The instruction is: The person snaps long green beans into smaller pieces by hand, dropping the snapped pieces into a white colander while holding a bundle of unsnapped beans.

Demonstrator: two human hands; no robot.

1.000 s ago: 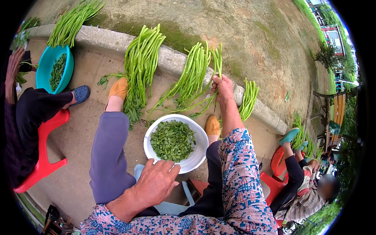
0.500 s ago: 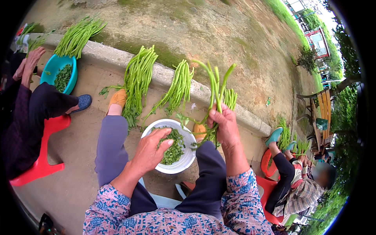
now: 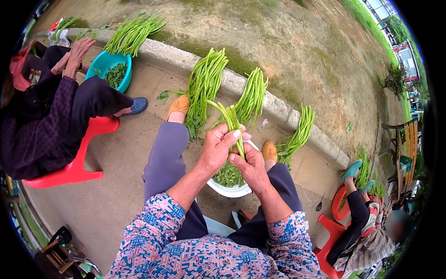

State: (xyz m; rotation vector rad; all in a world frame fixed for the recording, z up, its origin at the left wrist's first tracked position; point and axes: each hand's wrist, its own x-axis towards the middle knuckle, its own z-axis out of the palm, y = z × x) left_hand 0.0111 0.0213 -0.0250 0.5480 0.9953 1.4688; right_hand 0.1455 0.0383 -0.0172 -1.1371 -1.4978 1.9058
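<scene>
Both my hands meet over a white plastic basket (image 3: pixel 239 191) between my knees. My left hand (image 3: pixel 216 148) closes round a small bunch of long green vegetable stems (image 3: pixel 233 122), thumb pressed on them. My right hand (image 3: pixel 253 168) pinches the lower part of the same stems. Their tops stick up and away from me. Picked green leaves (image 3: pixel 227 176) lie in the basket, partly hidden by my hands. Past my left foot, a thick pile of stems (image 3: pixel 206 83) leans on the kerb, with a smaller bundle (image 3: pixel 252 95) beside it.
Another stem bundle (image 3: pixel 301 132) lies by my right shoe. At left, a person on a red stool (image 3: pixel 86 160) sits near a teal basin (image 3: pixel 125 83) of leaves. At right, another person has a red basin (image 3: pixel 340 211). Scissors (image 3: pixel 319 204) lie on the ground. A concrete kerb (image 3: pixel 181 60) runs across.
My right hand has brought the stems down and inward over the basket. My left hand has left the basket's leaves and taken hold of the stems. The view has swung left.
</scene>
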